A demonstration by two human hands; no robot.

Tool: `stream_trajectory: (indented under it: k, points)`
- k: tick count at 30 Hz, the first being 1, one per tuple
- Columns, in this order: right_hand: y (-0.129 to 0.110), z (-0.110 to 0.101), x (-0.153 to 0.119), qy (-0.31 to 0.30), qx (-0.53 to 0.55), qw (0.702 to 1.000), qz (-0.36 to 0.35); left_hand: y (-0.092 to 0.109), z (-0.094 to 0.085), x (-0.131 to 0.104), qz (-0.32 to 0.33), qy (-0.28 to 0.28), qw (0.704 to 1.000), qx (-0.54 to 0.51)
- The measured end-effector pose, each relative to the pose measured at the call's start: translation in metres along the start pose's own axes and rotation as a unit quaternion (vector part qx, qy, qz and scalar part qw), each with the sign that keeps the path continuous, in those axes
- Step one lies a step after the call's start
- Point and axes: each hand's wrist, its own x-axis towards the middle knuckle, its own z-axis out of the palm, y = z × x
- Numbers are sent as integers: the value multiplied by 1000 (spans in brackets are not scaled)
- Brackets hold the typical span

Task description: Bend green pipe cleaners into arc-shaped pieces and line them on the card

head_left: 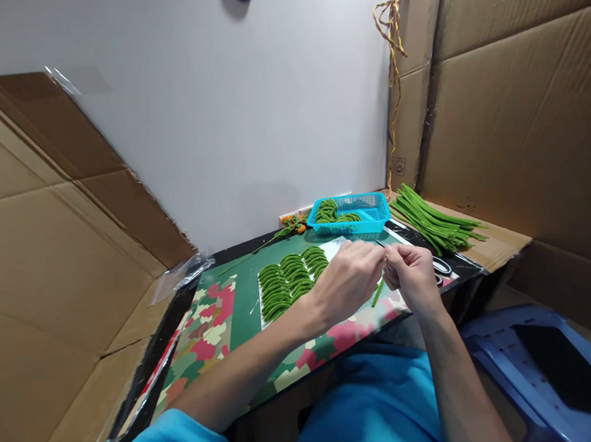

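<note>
My left hand (pixel 351 274) and my right hand (pixel 411 270) meet above the front right of the mat, fingers closed in a pinch against each other. What they grip is mostly hidden; a thin dark tip (pixel 379 243) pokes out at the top between them. Just below shows a short green stalk (pixel 378 292), and I cannot tell whether it is held or lies on the mat. To the left, curved green pieces (pixel 274 292) lie in neat rows on a white sheet (pixel 262 316), partly covered by my left hand and forearm.
A blue basket (pixel 349 228) with more curved green pieces stands at the back. Beside it lie a heap of long green stalks (pixel 433 219) and orange flowers (pixel 300 228). Scissors (pixel 442 266) sit near my right hand. Cardboard walls (pixel 514 114) flank the table; a blue stool (pixel 549 365) is at right.
</note>
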Motion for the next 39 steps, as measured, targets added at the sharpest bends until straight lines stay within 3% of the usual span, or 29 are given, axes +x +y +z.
stream_trajectory:
  k: [2,6,8,10,12,14,20,25,27,30,33,36,39]
  points:
    - [0,2,0,11,-7,1000,-4,0,1,-1,32,8,998,49]
    - [-5,-3,-3,23,-71,995,-60,6,-7,5,-53,-5,989,-139]
    - [-10,-6,-6,30,-140,984,-109,7,-11,9,-120,-47,956,-265]
    - [-17,-9,-9,29,-209,965,-155,6,-13,11,-178,-95,902,-381]
    - [-21,-11,-11,19,-252,950,-186,2,-12,11,-207,-123,852,-464]
    - [-23,-12,-11,5,-261,945,-196,-2,-11,10,-214,-126,826,-506]
    - [-17,-15,-9,-34,-203,968,-141,-5,-11,8,-237,-137,789,-550]
    - [-11,-17,-11,-75,-90,989,-85,-3,-13,9,-263,-177,745,-587]
    - [-10,-17,-11,-85,-57,992,-70,-3,-14,9,-264,-184,740,-591]
    - [-9,-17,-13,-97,-20,994,-56,-2,-14,10,-242,-187,762,-571]
    - [-9,-16,-14,-101,13,994,-46,0,-17,10,-195,-183,813,-518]
    - [-9,-13,-13,-98,31,995,-16,4,-23,9,-135,-154,903,-379]
    - [-7,-8,-9,-93,40,994,34,6,-28,6,-27,-104,985,-133]
